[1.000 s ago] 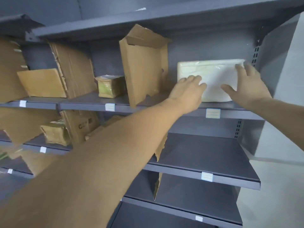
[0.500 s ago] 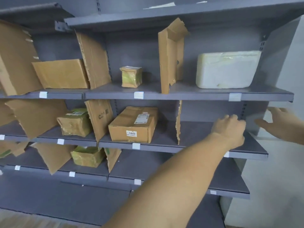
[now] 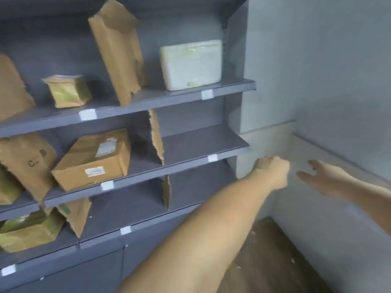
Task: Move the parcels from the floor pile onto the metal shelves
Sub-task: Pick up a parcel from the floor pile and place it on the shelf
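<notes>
Top shelf (image 3: 148, 102): dark grey metal, paper tags on its front lip. From the left it carries a torn cardboard sheet (image 3: 10, 87) cut by the frame edge, a small taped parcel (image 3: 67, 90), a tall ragged cardboard divider (image 3: 118, 49) leaning upright, and a white foam box (image 3: 191, 64) at the right end, close to the side panel.
Middle shelf (image 3: 190, 149): a torn cardboard piece (image 3: 27, 161) with printed letters at the left, then a brown box (image 3: 93, 159) with white labels lying at an angle, then a thin cardboard divider (image 3: 156, 136) standing on edge. The bay right of that divider holds nothing.
Lower shelf (image 3: 127, 208): a yellow-green taped parcel (image 3: 29, 231) at the far left, a torn cardboard scrap (image 3: 76, 214) beside it, and another thin divider (image 3: 167, 191) further right.
Left hand (image 3: 273, 172): arm stretched across the lower frame, the hand in the air just past the right end of the middle shelf, fingers loosely curled, holding nothing.
Right hand (image 3: 323, 178): beside the left one, near the wall (image 3: 317, 70), fingers spread and relaxed, holding nothing.
Floor (image 3: 264, 261): brown wood-look boards in the corner below the hands, with a few pale specks.
Sharpness: the whole view is motion-blurred, so label text cannot be read.
</notes>
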Action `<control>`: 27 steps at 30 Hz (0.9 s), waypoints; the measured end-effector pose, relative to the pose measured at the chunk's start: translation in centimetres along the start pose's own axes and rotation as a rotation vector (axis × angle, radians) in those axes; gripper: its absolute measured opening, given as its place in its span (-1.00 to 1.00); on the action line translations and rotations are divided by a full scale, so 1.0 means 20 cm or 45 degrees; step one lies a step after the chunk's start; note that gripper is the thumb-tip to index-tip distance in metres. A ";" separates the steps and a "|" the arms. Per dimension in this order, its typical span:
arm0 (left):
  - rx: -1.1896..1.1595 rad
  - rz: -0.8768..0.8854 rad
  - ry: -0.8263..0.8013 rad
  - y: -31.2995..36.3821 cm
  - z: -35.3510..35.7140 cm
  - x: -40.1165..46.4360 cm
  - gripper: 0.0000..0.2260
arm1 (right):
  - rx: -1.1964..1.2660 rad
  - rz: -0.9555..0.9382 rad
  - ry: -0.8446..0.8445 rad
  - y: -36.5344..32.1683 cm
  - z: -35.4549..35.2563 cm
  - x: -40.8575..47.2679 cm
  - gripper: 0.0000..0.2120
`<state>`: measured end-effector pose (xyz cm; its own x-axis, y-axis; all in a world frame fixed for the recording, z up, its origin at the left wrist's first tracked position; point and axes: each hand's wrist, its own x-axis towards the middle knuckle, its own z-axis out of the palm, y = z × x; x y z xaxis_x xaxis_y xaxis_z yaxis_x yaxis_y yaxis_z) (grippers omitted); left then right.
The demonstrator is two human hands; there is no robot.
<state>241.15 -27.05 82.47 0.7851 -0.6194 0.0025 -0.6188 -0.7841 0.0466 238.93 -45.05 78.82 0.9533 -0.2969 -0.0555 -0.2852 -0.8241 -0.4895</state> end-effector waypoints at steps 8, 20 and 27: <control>0.007 0.292 -0.335 0.82 0.55 0.33 -0.63 | -0.041 0.383 -0.142 0.97 0.00 -0.44 -0.52; 0.012 0.678 -0.816 1.68 1.99 0.35 -0.59 | 0.111 0.848 -0.395 2.32 0.85 -0.87 -0.44; 0.078 0.678 -1.039 1.60 2.98 0.33 -0.65 | 0.205 0.921 -0.574 2.72 1.71 -0.94 -0.45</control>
<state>224.93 -58.48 24.36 0.1571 -0.7113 -0.6851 -0.9057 -0.3804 0.1872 208.86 -67.72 23.49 0.5018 -0.4742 -0.7234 -0.8514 -0.4186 -0.3162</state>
